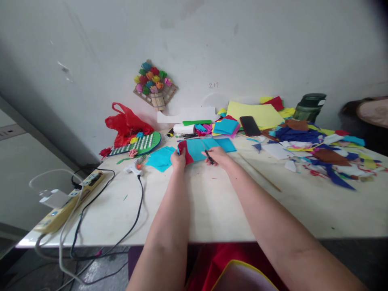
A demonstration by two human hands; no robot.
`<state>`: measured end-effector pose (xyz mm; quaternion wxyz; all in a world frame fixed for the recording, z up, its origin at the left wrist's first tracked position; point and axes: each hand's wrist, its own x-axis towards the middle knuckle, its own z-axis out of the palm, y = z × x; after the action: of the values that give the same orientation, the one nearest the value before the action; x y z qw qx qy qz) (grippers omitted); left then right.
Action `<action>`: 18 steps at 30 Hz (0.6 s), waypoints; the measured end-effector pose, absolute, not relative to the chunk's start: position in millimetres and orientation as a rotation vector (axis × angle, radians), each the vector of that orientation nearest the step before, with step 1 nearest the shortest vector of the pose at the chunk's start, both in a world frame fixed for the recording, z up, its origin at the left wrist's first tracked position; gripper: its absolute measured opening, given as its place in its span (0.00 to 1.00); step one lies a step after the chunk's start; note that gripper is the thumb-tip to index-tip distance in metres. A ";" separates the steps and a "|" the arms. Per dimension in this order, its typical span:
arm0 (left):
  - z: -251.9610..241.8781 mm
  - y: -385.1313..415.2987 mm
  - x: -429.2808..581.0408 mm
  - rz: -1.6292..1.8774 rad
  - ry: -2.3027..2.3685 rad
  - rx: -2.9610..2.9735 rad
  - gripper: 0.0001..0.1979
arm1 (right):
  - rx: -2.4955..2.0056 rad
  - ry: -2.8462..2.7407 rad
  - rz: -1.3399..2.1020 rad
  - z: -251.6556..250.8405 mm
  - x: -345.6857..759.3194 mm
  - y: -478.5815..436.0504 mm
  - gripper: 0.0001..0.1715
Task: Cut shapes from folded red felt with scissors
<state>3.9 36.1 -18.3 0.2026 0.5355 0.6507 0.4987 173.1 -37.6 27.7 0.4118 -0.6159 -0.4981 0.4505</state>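
My left hand (178, 159) is closed on the left end of a light-blue paper strip (195, 150), with a red paper piece (185, 152) lying over that end. In my right hand (218, 155) is a pair of black-handled scissors (209, 157), their tips at the blue strip's lower right part. Much of the blades is hidden or too small to make out. Behind the right hand, another blue paper piece (226, 144) lies flat. Left of my left hand rests a loose stack of blue paper pieces (162, 158).
A white glue gun (132, 167) with a black cord lies left, near a power strip (69, 202). A thin stick (260, 173) lies right of my right hand. Paper scraps (321, 149) are heaped at the right, beside a phone (249, 125) and a green bottle (309, 108).
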 end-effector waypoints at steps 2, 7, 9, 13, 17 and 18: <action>-20.5 38.1 3.3 1.452 1.738 1.489 0.19 | -1.515 -1.240 1.153 28.1 172.6 -38.4 0.18; -21.7 39.4 4.0 1.518 1.667 1.427 0.18 | -1.433 -1.257 1.184 28.2 176.5 -37.9 0.19; -21.3 39.3 5.0 1.537 1.633 1.401 0.18 | -1.368 -1.327 1.234 29.4 181.4 -38.5 0.20; -22.3 41.1 6.2 1.574 1.570 1.371 0.17 | -1.276 -1.502 1.408 34.7 196.8 -42.3 0.25; -24.1 42.2 6.6 1.584 1.551 1.340 0.18 | -1.202 -1.647 1.588 41.8 216.1 -48.8 0.27; -24.3 41.8 6.7 1.589 1.551 1.325 0.18 | -1.189 -1.664 1.610 43.2 220.2 -50.6 0.27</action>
<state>6.7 41.8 -24.3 0.2743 0.4929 0.5768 0.5909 220.2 -50.6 43.2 0.2662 -0.4402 -0.6162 0.5963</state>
